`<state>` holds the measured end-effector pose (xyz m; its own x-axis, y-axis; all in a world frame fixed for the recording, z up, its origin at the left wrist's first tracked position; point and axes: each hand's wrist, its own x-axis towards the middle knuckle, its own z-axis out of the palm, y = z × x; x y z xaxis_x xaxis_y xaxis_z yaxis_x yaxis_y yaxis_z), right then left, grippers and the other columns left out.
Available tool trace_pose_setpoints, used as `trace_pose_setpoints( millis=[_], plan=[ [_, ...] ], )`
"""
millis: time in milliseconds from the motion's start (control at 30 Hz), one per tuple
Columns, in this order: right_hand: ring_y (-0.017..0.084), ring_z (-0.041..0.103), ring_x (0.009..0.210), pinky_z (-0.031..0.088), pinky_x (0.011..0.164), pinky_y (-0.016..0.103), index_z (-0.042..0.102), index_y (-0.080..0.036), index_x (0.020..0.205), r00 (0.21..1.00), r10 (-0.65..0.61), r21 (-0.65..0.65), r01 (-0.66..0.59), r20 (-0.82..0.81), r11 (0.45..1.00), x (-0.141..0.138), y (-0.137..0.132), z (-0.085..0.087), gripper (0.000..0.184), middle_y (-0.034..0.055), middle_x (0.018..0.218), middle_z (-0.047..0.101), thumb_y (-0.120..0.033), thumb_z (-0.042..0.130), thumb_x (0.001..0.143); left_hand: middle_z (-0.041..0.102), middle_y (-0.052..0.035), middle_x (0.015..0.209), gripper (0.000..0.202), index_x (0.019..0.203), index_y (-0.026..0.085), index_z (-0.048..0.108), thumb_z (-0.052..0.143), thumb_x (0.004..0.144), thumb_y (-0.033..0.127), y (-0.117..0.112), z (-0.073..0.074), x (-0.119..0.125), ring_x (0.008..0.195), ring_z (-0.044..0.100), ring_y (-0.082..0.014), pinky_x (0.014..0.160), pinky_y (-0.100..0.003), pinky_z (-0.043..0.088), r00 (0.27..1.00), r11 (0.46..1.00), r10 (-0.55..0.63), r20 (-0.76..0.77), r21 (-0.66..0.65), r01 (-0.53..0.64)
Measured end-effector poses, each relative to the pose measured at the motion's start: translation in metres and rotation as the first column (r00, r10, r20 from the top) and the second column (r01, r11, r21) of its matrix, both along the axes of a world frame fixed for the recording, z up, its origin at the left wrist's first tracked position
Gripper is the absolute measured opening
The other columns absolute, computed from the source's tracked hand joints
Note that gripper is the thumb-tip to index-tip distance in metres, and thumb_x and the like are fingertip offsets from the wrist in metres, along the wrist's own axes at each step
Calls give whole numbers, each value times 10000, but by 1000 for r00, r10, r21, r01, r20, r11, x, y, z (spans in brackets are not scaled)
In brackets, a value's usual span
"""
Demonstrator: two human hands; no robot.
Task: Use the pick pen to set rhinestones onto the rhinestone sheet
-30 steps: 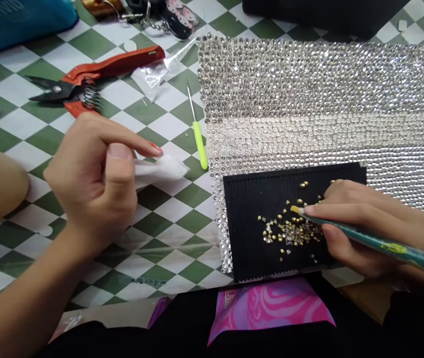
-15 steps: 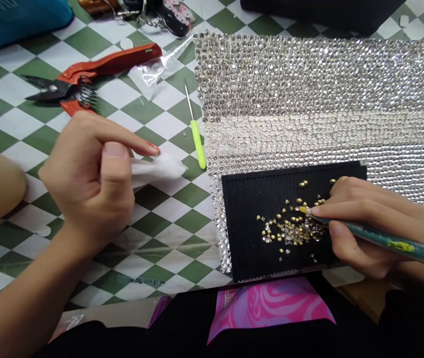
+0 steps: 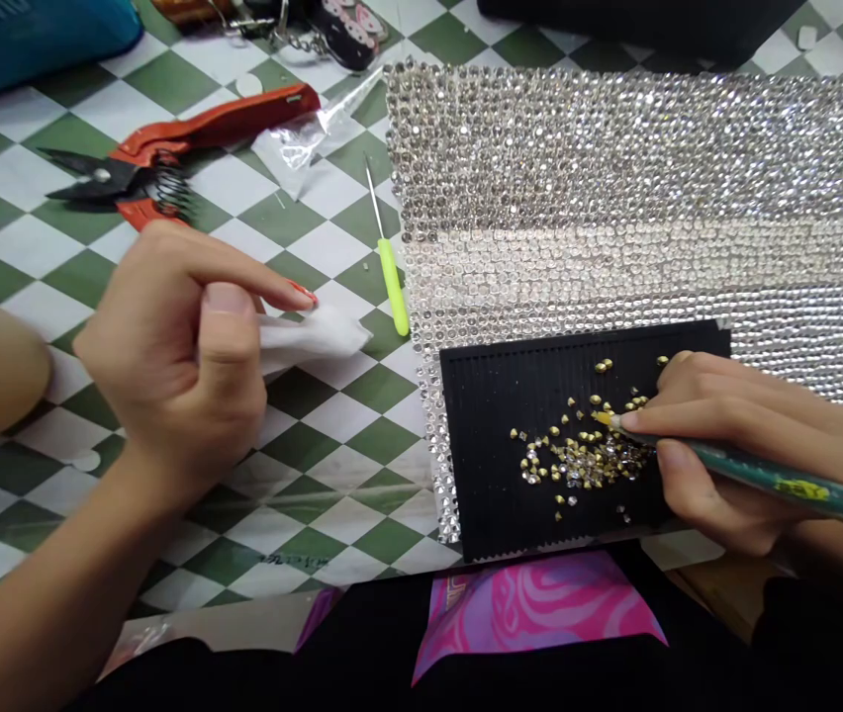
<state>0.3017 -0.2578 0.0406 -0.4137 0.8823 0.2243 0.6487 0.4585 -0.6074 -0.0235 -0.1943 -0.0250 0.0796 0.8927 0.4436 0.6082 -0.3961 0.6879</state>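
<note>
My left hand [image 3: 176, 356] is closed around a piece of white, tissue-like material [image 3: 325, 333], its index finger stretched over it. My right hand [image 3: 733, 445] grips a dark green pencil [image 3: 770, 480] with a yellow tip. That tip touches or hovers just over a pile of small gold-backed rhinestones [image 3: 589, 463]; contact cannot be made out. The stones lie loose on a black ribbed tray [image 3: 496, 396], some point up, some showing clear faces. Beneath the tray is a sheet of silver rhinestone mesh [image 3: 540, 148].
A yellow-green handled awl [image 3: 393, 287] lies left of the mesh. Orange-handled pruning shears [image 3: 206, 129] and a clear plastic bag [image 3: 292, 158] are beyond my left hand. A beige rounded container [image 3: 2, 366] stands at the left edge. Keychains [image 3: 343, 35] and a teal pouch [image 3: 36, 49] lie at the back.
The pencil tip has shifted very slightly to the left among the stones. My left hand keeps its place and grip.
</note>
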Motion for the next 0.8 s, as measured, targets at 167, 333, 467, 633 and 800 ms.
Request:
trace_pose_setpoints(
  millis=[167, 333, 467, 633, 800],
  plan=[
    [96, 550, 557, 478, 512, 248, 666, -227, 905, 998, 54, -30, -53, 28, 998, -2, 6, 8, 243, -19, 655, 580, -27, 539, 851, 646, 14, 747, 341, 781, 203, 722, 448, 941, 327, 1, 0, 0, 788, 559, -54, 789, -272, 441, 1000, 1000, 13, -10, -7, -13],
    [95, 584, 558, 515, 513, 238, 679, -198, 918, 990, 142, -55, -142, -11, 988, 0, 13, 9, 263, -6, 670, 622, 16, 554, 832, 677, 18, 727, 310, 741, 211, 727, 505, 916, 338, 2, 0, 4, 746, 553, -47, 760, -265, 414, 995, 1000, 26, 101, -6, -26],
    [87, 582, 562, 490, 485, 226, 675, -199, 903, 994, 105, -44, -104, 14, 994, 1, 12, 12, 235, -17, 665, 605, -10, 547, 847, 677, 13, 748, 328, 755, 217, 730, 488, 923, 360, 2, 0, 5, 771, 564, -58, 788, -278, 422, 996, 999, 37, 78, -26, -35],
    [95, 579, 559, 507, 498, 245, 678, -200, 899, 991, 131, -58, -130, 13, 990, -3, 11, 9, 253, -11, 675, 610, 9, 548, 841, 683, 18, 764, 318, 779, 211, 734, 491, 938, 339, 1, 0, 3, 784, 563, -43, 798, -262, 421, 996, 1000, 9, 88, -16, -7],
    [85, 580, 559, 496, 502, 234, 678, -193, 906, 992, 123, -32, -123, -15, 992, -1, 10, 7, 227, -14, 679, 623, -4, 568, 845, 677, 21, 749, 307, 774, 208, 735, 496, 940, 307, 3, 0, 2, 772, 563, -34, 784, -250, 417, 996, 1000, 1, 88, 0, 0]
  ],
)
